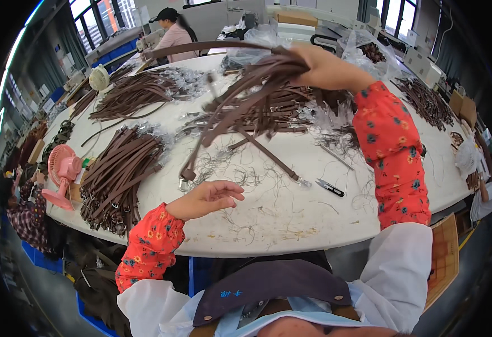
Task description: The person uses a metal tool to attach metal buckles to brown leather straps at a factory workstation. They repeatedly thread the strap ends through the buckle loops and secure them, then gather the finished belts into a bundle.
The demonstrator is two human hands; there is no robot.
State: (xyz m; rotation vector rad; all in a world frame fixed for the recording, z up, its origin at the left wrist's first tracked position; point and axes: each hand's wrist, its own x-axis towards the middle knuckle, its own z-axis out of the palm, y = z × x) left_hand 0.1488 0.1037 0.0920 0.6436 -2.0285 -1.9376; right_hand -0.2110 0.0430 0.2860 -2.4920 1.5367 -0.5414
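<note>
My right hand [331, 68] is raised over the table and closed round a bunch of brown belts [251, 90], whose free ends hang down and sweep left. Metal buckles show at some of the lower ends. My left hand [208, 199] is above the near part of the table, palm turned inward, fingers apart and holding nothing. Beneath the raised bunch, more brown belts with buckles [285, 109] lie in a pile. One loose belt [271, 157] slants toward a pair of black-handled thread snips [331, 188] lying on the tabletop.
A pile of belts [123, 168] sits at left beside a pink fan [63, 171]; another pile [136, 95] lies beyond it. More belts [426, 103] rest at far right. Cut threads litter the white table [257, 227]. Clear plastic bags [369, 48] stand behind. Other people sit around the room.
</note>
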